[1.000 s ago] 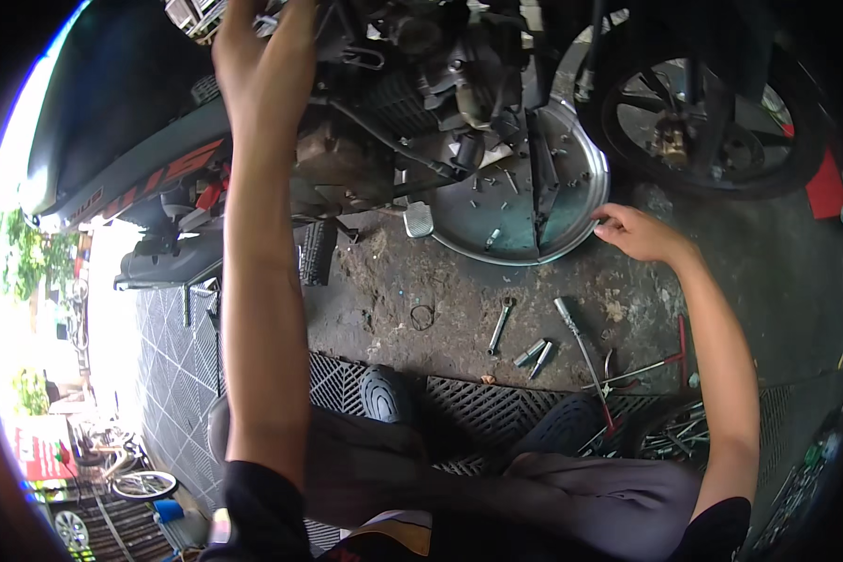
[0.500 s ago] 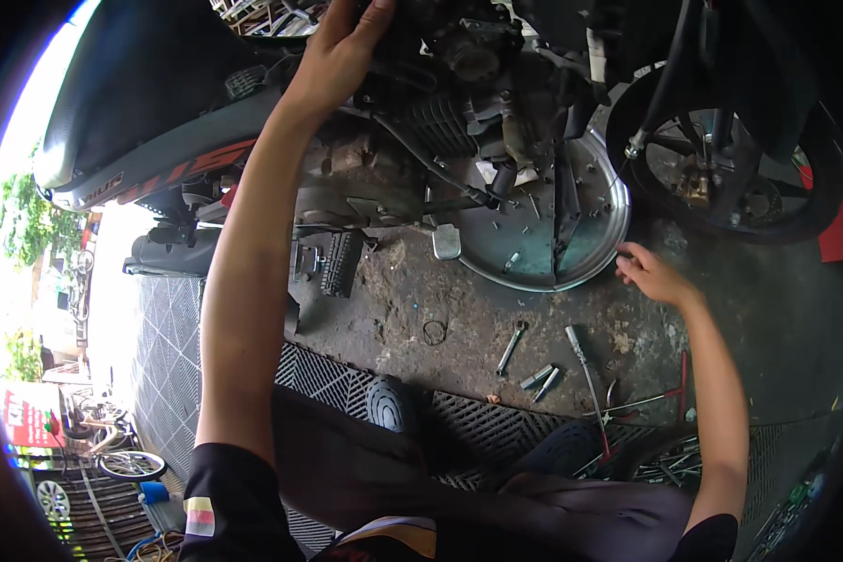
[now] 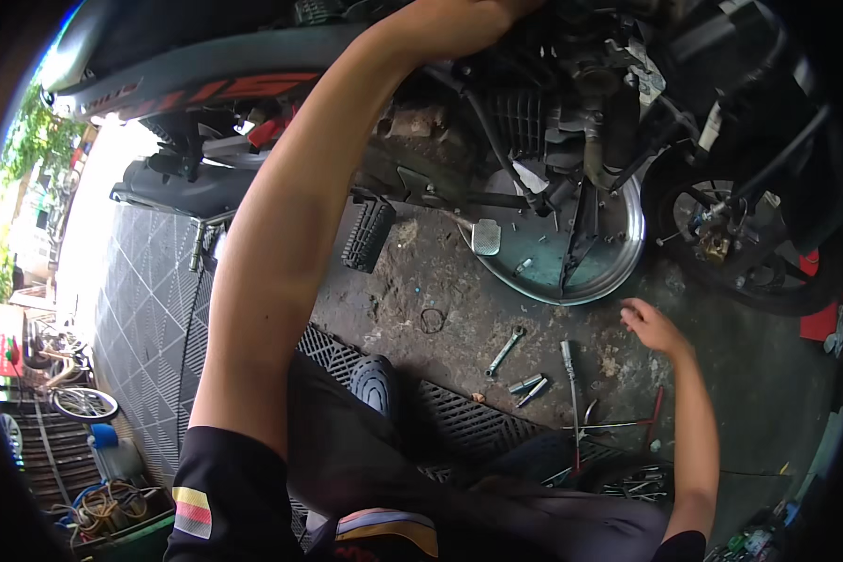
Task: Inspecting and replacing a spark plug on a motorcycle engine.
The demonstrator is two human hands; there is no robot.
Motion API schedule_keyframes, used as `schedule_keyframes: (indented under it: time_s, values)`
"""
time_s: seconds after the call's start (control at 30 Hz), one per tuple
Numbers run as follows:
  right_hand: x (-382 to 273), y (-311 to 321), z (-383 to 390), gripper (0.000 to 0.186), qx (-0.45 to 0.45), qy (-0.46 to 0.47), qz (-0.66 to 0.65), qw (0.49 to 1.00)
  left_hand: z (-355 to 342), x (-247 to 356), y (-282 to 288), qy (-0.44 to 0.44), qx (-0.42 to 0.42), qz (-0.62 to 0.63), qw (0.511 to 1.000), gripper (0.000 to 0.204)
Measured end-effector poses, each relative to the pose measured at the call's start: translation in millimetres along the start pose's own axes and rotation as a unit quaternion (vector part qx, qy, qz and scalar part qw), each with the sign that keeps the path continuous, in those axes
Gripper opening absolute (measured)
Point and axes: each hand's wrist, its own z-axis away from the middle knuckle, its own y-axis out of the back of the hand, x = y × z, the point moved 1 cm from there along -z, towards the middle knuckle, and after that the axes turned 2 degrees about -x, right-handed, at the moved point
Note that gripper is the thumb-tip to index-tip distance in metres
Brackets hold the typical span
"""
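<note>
My left arm stretches up across a dark motorcycle [image 3: 253, 89] that stands along the far side. At the top edge, my left hand [image 3: 468, 26] is over the middle of the motorcycle, above the engine [image 3: 515, 122]. Its fingers are cut off or lost in shadow, so any hold is hidden. My right hand [image 3: 656, 328] hovers over the floor, just off the near right rim of a round metal basin [image 3: 635, 253]. Its fingers are loosely bent and apart, with nothing seen in them. Several small bolts and a dark bracket [image 3: 581, 248] lie in the basin, partly under the engine.
On the floor lie a wrench [image 3: 505, 352], two sockets [image 3: 532, 390], a long socket handle [image 3: 570, 375], a red-handled tool [image 3: 656, 417] and a thin black ring [image 3: 432, 320]. A foot peg [image 3: 367, 234] and pedal [image 3: 485, 238] jut toward me. The front wheel [image 3: 670, 244] stands right.
The view has shifted, and my left hand has moved right along the motorcycle to the top edge. My right hand sits slightly farther from the basin rim.
</note>
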Motion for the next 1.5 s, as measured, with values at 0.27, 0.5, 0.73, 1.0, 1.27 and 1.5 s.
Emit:
schedule_keyframes:
  time_s: [0.27, 0.5, 0.73, 1.0, 1.27, 1.5]
  values:
    - [-27.5, -4.6, 15.1, 0.049, -0.036, -0.054, 0.069, 0.996, 4.4, 11.0, 12.9, 0.015, -0.06, -0.024, 0.998, 0.068]
    - [-47.9, 3.2, 27.3, 0.05, -0.017, -0.08, 0.08, 0.993, 8.5, -1.3, 5.3, 0.006, -0.016, -0.083, 0.996, 0.085]
    - [-51.2, -8.0, 18.8, 0.046, -0.025, -0.054, 0.108, 0.992, 13.9, 30.6, 9.0, 0.067, 0.011, -0.214, 0.974, 0.073]
    - [-63.7, -15.6, 17.2, 0.048, -0.044, -0.052, 0.122, 0.99, 20.7, 21.5, 0.4, 0.056, 0.024, -0.16, 0.985, 0.068]
    - [-52.8, -1.0, 10.6, 0.046, -0.031, -0.026, 0.108, 0.993, 7.8, 16.0, -5.4, 0.039, -0.033, -0.043, 0.998, 0.065]
    - [-20.2, 5.4, 20.9, 0.045, -0.016, -0.02, 0.135, 0.991, 11.8, 22.0, -13.9, 0.082, 0.019, -0.143, 0.986, 0.078]
